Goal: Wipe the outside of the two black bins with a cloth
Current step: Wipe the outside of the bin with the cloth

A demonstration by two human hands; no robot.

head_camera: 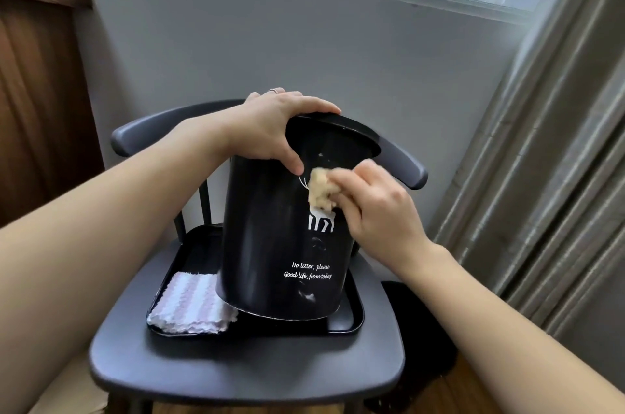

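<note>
A black bin (270, 244) with a white deer print and white lettering stands tilted away from me on a black tray (348, 319). My left hand (270, 129) grips its rim from the left, thumb down the near side. My right hand (375, 207) pinches a small beige cloth (321, 190) and presses it against the upper front of the bin, over the deer print. A second dark bin-like shape (419, 329) sits on the floor at the right of the chair, mostly hidden.
The tray lies on the seat of a dark chair (236, 369) with a curved backrest. A folded pink-and-white striped cloth (189, 305) lies in the tray's near left corner, under the bin's raised edge. A grey curtain (558, 176) hangs at right, a wooden panel at left.
</note>
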